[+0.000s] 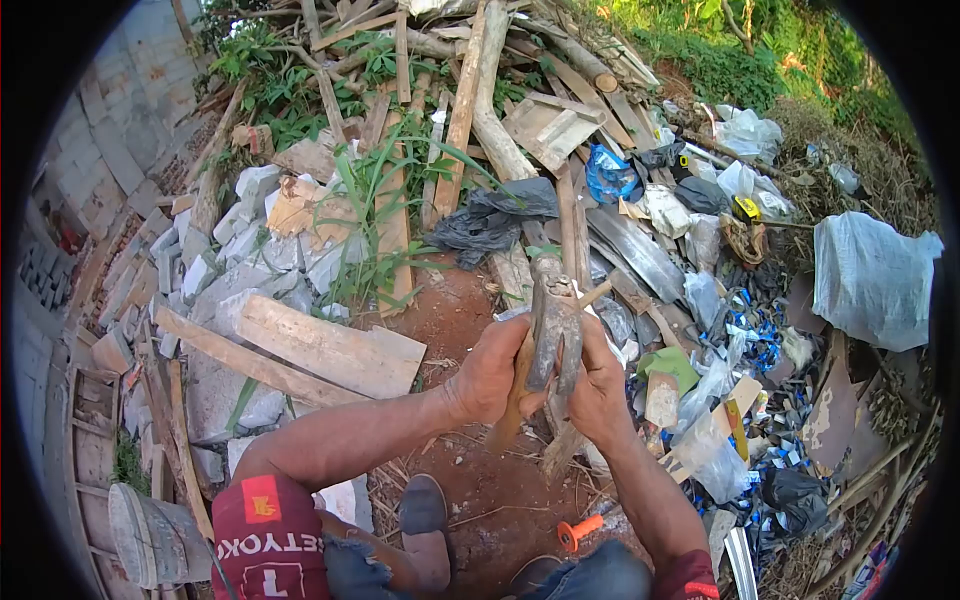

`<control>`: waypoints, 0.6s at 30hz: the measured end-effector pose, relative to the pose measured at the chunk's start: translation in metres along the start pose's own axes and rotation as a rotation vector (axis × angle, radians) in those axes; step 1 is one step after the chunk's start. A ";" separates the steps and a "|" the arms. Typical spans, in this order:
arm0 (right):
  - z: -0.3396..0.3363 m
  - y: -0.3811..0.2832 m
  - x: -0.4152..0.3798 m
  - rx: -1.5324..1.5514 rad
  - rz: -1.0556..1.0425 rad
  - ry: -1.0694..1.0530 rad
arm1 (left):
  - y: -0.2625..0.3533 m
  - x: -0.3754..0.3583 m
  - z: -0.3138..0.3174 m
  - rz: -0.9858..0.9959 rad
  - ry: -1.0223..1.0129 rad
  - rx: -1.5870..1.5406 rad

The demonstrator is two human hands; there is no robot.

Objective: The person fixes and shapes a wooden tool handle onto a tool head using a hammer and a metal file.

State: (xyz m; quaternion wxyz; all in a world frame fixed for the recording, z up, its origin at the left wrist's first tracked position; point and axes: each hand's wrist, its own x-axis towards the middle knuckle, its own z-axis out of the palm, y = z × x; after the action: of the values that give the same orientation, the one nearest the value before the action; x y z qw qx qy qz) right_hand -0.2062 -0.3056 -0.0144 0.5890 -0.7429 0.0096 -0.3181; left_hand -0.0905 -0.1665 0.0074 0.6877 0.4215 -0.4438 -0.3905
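Near the middle of the view both hands are raised around a worn metal claw hammer head (550, 335). My left hand (492, 370) is closed on its left side, against a wooden piece that looks like the handle and slants down. My right hand (598, 380) is closed at the right side of the metal, with a thin wooden stick (596, 293) poking out above it. The fingers partly hide how the pieces join. Below, an orange plastic piece (578, 532) lies on the reddish soil between the legs.
Planks and branches (465, 100) are heaped ahead. Broken concrete blocks (240, 240) and curved boards (330, 345) lie left, with a white bucket (160, 535) lower left. Plastic bags and blue litter (745, 330) cover the right. A black bag (495, 215) lies just beyond the hands.
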 end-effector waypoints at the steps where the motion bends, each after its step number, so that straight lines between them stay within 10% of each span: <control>1: 0.005 -0.001 0.006 -0.049 -0.105 -0.041 | 0.007 0.000 -0.003 0.088 -0.019 0.223; 9: 0.031 -0.054 0.069 0.347 -0.078 0.262 | 0.031 -0.041 -0.049 0.513 0.178 1.055; 12: 0.015 -0.073 0.079 0.172 -0.128 0.133 | 0.056 -0.070 -0.048 0.140 0.153 0.649; 18: 0.021 -0.073 0.042 -0.198 -0.481 0.000 | 0.056 -0.091 -0.061 0.071 0.351 0.866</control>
State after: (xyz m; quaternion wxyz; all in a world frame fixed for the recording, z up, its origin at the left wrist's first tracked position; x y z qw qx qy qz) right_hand -0.1886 -0.2810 0.0669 0.4209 -0.7777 -0.1364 -0.4466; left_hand -0.0520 -0.0506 0.0182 0.5260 0.7140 -0.4570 -0.0682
